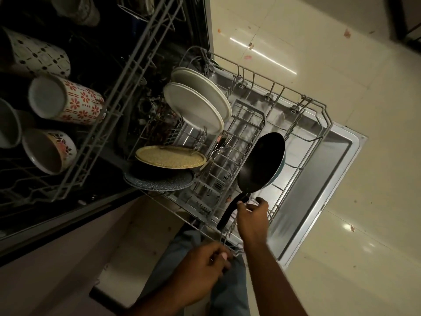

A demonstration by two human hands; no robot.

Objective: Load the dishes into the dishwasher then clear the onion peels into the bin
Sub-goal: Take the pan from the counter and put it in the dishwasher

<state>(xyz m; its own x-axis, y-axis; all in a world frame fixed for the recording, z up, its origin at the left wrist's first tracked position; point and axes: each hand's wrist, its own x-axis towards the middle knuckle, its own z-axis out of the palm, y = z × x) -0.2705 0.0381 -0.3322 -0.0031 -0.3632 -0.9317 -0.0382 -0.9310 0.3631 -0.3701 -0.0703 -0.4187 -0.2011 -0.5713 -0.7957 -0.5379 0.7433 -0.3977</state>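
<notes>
The dishwasher's lower rack is pulled out over the open door. A black frying pan with a teal outside stands tilted on its edge in the rack's right half. My right hand pinches its black handle close to the pan's base. At the near corner of the rack, my left hand curls its fingers round the front wire. Two white plates stand in the rack's far left. A golden plate and a dark speckled plate lean nearer me.
The upper rack sticks out at the left and holds several patterned mugs. Small pinkish scraps lie on the cream floor tiles beyond the door. My legs in jeans are right against the rack's near corner.
</notes>
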